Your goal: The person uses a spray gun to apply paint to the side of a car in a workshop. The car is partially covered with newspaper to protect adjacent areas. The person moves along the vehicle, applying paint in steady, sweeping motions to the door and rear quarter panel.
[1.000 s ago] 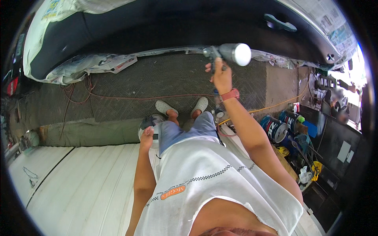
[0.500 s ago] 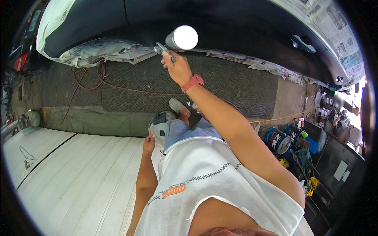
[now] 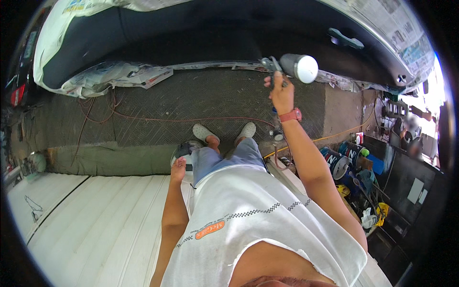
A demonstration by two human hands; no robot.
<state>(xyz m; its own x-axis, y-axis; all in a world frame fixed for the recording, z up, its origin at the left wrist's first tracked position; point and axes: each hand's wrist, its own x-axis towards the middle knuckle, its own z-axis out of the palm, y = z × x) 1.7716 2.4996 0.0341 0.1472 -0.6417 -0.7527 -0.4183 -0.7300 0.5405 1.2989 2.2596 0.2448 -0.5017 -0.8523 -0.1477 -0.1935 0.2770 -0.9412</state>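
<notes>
My right hand is wrapped round the grip of a metal spray gun, its fingers closed at the handle. On the gun's right side sits a grey paint cup with a white lid, tilted toward me. The gun is held close to the lower part of a glossy black car body panel, its front end turned to the panel. A hose with a round gauge hangs below my right wrist. My left hand rests low by my left thigh, fingers loosely bent, nothing visible in it.
Newspaper and plastic masking edge the panel. A red hose runs over the dark textured mat. Paint drums and cluttered items stand at right, near a yellow cord. A white ribbed surface lies left behind me.
My right hand has carried the spray gun to the right along the black panel. My right foot has come into fuller view beside the left; my left hand stays low.
</notes>
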